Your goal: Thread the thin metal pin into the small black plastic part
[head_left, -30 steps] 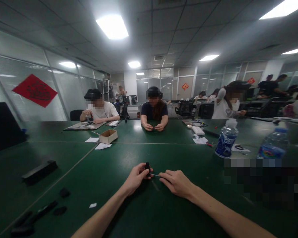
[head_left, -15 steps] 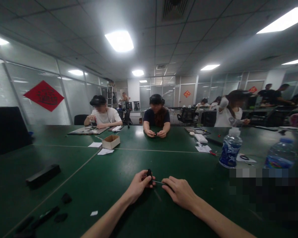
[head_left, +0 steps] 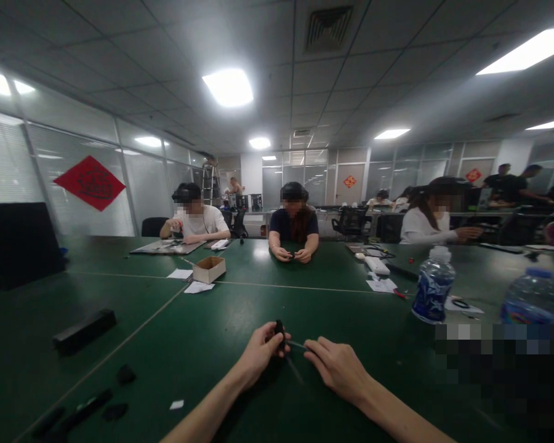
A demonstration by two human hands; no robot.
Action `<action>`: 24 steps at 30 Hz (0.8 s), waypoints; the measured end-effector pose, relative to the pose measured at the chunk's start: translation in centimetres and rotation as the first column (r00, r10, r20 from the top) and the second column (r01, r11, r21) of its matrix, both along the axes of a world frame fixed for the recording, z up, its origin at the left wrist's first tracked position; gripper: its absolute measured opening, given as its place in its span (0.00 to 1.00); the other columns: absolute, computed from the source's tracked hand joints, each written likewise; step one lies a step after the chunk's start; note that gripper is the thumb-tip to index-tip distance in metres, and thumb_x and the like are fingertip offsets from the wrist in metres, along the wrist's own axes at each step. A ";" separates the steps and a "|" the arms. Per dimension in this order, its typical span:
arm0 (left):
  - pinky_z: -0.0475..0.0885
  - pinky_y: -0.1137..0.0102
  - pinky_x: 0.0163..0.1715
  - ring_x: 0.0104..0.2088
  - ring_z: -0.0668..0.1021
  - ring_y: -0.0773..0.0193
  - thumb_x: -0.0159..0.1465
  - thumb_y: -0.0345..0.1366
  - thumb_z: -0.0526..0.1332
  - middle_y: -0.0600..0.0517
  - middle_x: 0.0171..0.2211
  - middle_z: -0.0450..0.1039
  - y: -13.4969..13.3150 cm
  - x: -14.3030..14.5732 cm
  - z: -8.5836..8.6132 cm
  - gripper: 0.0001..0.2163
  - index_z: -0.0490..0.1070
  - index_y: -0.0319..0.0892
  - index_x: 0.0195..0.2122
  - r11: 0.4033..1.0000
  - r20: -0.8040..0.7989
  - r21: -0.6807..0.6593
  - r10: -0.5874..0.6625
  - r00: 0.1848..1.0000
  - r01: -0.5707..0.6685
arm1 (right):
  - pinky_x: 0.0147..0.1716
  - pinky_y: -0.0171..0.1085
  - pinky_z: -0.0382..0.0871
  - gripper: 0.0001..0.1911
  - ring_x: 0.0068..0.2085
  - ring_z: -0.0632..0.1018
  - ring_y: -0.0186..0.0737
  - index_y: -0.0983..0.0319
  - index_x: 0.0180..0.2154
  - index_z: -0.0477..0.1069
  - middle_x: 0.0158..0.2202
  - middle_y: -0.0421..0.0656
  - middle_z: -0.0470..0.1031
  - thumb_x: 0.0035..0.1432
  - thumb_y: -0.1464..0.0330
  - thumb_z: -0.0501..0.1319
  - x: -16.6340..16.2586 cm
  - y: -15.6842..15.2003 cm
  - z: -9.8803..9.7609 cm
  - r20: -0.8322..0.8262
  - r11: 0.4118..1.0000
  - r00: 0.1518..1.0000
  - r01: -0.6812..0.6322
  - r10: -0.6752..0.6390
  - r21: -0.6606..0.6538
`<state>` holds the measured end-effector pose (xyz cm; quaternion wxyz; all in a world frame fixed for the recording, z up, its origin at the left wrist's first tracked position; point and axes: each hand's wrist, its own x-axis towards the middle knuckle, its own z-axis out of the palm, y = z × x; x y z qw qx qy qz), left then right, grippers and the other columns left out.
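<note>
My left hand [head_left: 261, 348] is closed around a small black part [head_left: 279, 328], which stands up between thumb and fingers. In my right hand [head_left: 338, 367] the fingers pinch one end of a thin metal rod [head_left: 297, 345]. The rod runs level from my right fingertips to the black part and meets it at its right side. Whether it has a handle is hidden by my right hand. Both hands are held over the green table [head_left: 240, 394], close together.
Black pieces [head_left: 115, 411] and a long black block [head_left: 84, 331] lie at left, near a white scrap [head_left: 176, 404]. Farther off is an open cardboard box [head_left: 209, 269]. Bottles [head_left: 434, 286] stand at right. Several people sit across the table, one person [head_left: 293, 227] directly opposite.
The whole view has shifted slightly downward and right as the head tilted. My hands keep the same hold; slightly more of the rod shows between them.
</note>
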<state>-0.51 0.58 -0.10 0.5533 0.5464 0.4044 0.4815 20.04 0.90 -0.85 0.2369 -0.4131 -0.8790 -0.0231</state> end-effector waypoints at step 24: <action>0.71 0.66 0.39 0.37 0.75 0.59 0.53 0.45 0.66 0.42 0.40 0.72 0.3 -0.3 -0.8 0.20 0.68 0.36 0.40 1.000 0.061 -0.023 -0.016 0.998 0.017 | 0.31 0.32 0.63 0.15 0.32 0.74 0.35 0.60 0.42 0.71 0.32 0.43 0.74 0.65 0.64 0.47 0.1 -0.2 0.7 -0.006 0.989 0.991 -0.131 0.131 -0.073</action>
